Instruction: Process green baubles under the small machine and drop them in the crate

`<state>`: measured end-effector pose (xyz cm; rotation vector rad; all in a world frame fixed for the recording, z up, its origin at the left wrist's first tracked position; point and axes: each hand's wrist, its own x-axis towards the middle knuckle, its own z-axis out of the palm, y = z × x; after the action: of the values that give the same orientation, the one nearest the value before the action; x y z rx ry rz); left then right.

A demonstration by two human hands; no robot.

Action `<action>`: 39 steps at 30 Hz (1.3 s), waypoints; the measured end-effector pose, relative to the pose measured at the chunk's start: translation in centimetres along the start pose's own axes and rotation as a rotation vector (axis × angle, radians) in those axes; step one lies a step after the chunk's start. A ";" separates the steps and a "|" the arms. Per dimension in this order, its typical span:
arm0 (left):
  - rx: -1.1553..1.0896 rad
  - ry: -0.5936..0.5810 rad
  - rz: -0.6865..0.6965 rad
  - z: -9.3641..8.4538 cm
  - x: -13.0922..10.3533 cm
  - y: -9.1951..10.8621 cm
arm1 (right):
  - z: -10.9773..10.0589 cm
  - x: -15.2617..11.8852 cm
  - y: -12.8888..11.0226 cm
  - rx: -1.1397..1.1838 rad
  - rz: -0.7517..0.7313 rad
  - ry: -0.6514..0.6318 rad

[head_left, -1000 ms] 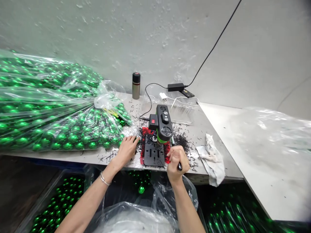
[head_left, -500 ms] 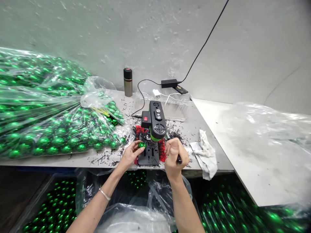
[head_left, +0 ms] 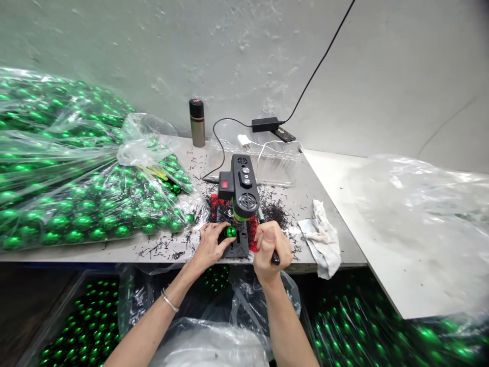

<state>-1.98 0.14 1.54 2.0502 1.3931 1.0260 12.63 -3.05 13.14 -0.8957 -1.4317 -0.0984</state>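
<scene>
A shiny green ball [head_left: 229, 232] is held between the thumb and fingers of my left hand [head_left: 209, 244], just above the black slotted base plate [head_left: 239, 248]. My right hand [head_left: 272, 251] is wrapped round the black-ended lever [head_left: 275, 258] on the right side of a small bench machine [head_left: 245, 186]. The machine's black head, with round vents and buttons, stands over the plate, close behind the ball. Red material [head_left: 252, 234] shows beside the base, among scattered black slivers.
Left, a big clear bag of green balls [head_left: 87, 204]. Behind, a flask [head_left: 197, 125], a power adapter [head_left: 265, 124] and a clear plastic tray [head_left: 275, 171]. Right, a crumpled cloth [head_left: 323, 239] over the table edge and plastic sheeting [head_left: 428, 219]. More green balls [head_left: 80, 321] lie below.
My left hand has moved slightly right with the green ball, bringing it further over the base plate. My right hand keeps its grip on the lever. The whole view has shifted a little.
</scene>
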 end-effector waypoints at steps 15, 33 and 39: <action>0.049 0.092 0.099 1.5 0.0 -0.3 | 0.1 -5.9 3.8 0.025 -0.090 -0.022; -0.052 0.045 0.024 1.5 0.1 -0.2 | 0.3 -7.6 5.2 0.002 -0.137 -0.097; -0.074 0.052 0.026 1.6 0.6 -0.2 | 0.0 -5.1 3.5 0.006 -0.148 -0.094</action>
<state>-0.68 0.86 0.64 2.0068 1.3362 1.1322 13.65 -2.92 7.05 -0.7980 -1.5849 -0.1647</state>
